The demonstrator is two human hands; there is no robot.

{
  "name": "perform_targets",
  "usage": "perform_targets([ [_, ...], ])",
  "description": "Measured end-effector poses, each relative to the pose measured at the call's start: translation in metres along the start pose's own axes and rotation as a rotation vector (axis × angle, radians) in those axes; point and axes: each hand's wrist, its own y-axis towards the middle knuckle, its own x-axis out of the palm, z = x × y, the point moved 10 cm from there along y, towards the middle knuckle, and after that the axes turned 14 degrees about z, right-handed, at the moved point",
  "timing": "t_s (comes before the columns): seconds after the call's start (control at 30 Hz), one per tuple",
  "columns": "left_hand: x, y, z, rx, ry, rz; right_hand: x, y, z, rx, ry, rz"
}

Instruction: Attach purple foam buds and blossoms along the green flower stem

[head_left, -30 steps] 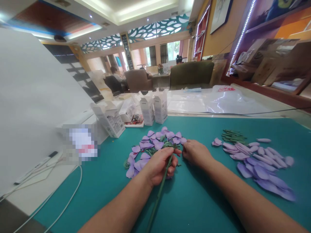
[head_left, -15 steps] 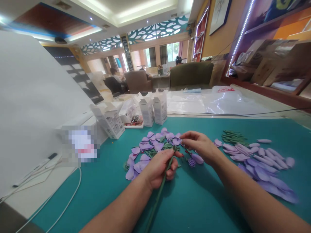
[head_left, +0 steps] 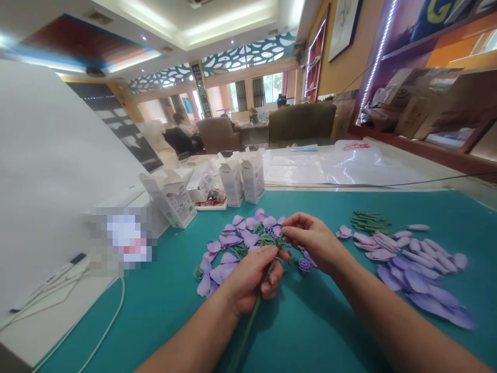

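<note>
My left hand [head_left: 254,280] is closed around a long green artificial flower stem [head_left: 247,334], which slants down toward the front edge of the view. Small green sepals [head_left: 278,245] stick out at its top end, just above my thumb. Just right of that tip is my right hand [head_left: 312,239], thumb and forefinger pinched together; whatever is between them is too small to make out. Beyond both hands lies a loose heap of light purple petals [head_left: 231,240] mixed with green pieces. A purple openwork ball [head_left: 304,265] sits below my right hand.
On the green mat [head_left: 155,321], right side, lie green stem pieces [head_left: 370,223], pale pink-purple petals [head_left: 438,254] and larger purple petals [head_left: 423,290]. Open white boxes [head_left: 252,178] stand at the back. A white cable [head_left: 112,326] curves along the left; clear plastic sheeting [head_left: 330,166] lies behind.
My right fingertips have come closer to the top of the stem, and its green sepals show more clearly. My left hand keeps its hold. The whole view has shifted slightly.
</note>
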Motion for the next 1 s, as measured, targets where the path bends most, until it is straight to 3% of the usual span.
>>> perform_targets([
  [1.0, -0.0013, 0.001, 0.0026, 0.047, 0.012, 0.008, -0.0001, 0.0016, -0.0018, -0.058, -0.029, -0.003],
])
